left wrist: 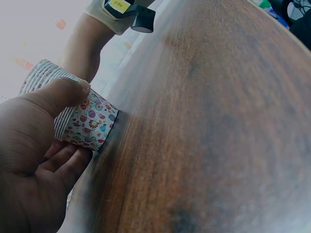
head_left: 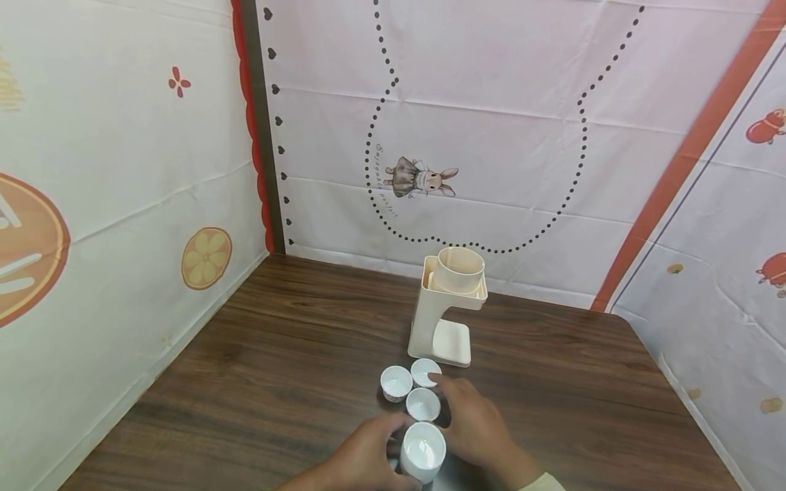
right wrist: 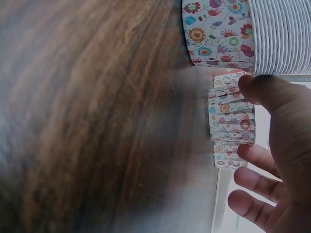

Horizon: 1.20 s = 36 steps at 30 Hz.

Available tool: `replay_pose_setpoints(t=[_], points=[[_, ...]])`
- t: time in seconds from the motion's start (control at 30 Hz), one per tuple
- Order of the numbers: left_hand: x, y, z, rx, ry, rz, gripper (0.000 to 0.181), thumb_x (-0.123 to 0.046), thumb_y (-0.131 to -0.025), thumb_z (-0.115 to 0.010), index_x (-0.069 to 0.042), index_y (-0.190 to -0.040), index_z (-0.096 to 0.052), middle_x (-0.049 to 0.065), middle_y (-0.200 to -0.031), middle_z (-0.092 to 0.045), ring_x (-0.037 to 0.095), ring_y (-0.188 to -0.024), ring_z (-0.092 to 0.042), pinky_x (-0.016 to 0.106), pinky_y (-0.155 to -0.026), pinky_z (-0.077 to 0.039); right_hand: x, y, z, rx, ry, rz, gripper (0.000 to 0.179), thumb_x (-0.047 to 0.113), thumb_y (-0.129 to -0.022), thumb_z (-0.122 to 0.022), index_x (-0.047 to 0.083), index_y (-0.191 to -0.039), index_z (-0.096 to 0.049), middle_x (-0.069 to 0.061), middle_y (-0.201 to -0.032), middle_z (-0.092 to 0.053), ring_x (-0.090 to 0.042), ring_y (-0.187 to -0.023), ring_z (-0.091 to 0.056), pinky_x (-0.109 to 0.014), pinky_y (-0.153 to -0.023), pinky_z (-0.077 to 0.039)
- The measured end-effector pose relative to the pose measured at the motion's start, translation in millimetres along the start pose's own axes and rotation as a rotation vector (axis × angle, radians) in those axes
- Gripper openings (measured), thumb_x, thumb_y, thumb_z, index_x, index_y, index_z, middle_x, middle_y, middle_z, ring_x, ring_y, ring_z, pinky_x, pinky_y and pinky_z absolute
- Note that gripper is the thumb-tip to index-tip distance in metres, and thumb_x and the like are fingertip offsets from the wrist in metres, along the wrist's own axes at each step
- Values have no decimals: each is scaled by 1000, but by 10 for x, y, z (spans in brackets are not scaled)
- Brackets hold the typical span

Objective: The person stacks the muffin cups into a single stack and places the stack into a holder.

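Observation:
A stack of floral-printed paper baking cups point(left wrist: 95, 121) with white rims stands near the front of the table. My left hand point(head_left: 368, 453) grips it, thumb on one side and fingers on the other in the left wrist view. Just beyond the stack, three single baking cups sit close together: a left one point(head_left: 396, 382), a far right one point(head_left: 426, 372) and a near one point(head_left: 423, 405). My right hand point(head_left: 475, 419) is beside them with fingers spread apart. Its index fingertip overlaps the far right cup in the head view, and its thumb is near the stack point(right wrist: 218, 34).
Behind the cups stands a cream-coloured stand point(head_left: 424, 327) with a round open cylinder point(head_left: 460, 273) on top and a flat base. The dark wooden table point(head_left: 295, 341) meets printed cloth walls point(head_left: 491, 136) at its back and sides.

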State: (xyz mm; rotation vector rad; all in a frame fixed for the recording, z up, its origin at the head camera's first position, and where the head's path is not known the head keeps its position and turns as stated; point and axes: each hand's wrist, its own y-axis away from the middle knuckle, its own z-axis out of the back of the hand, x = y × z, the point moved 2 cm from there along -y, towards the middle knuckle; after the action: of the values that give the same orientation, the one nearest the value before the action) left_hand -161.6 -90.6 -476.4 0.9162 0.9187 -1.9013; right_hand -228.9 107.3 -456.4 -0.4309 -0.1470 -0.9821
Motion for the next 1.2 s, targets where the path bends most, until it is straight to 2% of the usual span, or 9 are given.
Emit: replay_pose_setpoints(t=[0.13, 0.37, 0.6, 0.8, 1.2], points=[[-8, 4, -1, 2, 22, 7, 61, -17, -66, -96, -14, -119, -66, -18, -106, -65, 0, -95, -62, 22, -83, -54, -12, 13, 9, -21, 6, -9, 77, 42, -72, -89, 21, -139, -59, 10, -112, -65, -13, -103, -63, -39, -71, -53], [-16, 10, 9, -3, -5, 8, 59, -20, -66, -96, -13, -116, -66, -18, -103, -65, 0, -94, -62, 22, -82, -54, -38, 40, 88, -58, 38, -7, 80, 45, -71, -90, 23, -141, -57, 12, -110, -66, -12, -98, -64, -35, -65, -52], [-17, 7, 15, -4, -24, 12, 60, -23, -66, -97, -12, -117, -66, -18, -103, -65, 0, -94, -61, 23, -82, -54, -40, 58, 234, -92, 31, -17, 80, 48, -71, -90, 26, -141, -58, 16, -109, -66, -10, -102, -64, -38, -70, -53], [-26, 5, 11, -2, -8, 13, 61, -22, -66, -97, -12, -118, -66, -18, -103, -65, 0, -95, -62, 22, -83, -54, -24, 70, 386, -85, 14, -55, 79, 47, -72, -89, 27, -142, -57, 19, -112, -65, -12, -107, -64, -41, -72, -53], [-34, 7, 10, -9, -46, 9, 59, -25, -65, -96, -18, -116, -67, -21, -100, -64, -1, -92, -61, 23, -82, -53, 119, 112, 603, -94, 13, -10, 82, 44, -70, -91, 27, -143, -56, 22, -114, -65, -8, -107, -63, -39, -74, -54]])
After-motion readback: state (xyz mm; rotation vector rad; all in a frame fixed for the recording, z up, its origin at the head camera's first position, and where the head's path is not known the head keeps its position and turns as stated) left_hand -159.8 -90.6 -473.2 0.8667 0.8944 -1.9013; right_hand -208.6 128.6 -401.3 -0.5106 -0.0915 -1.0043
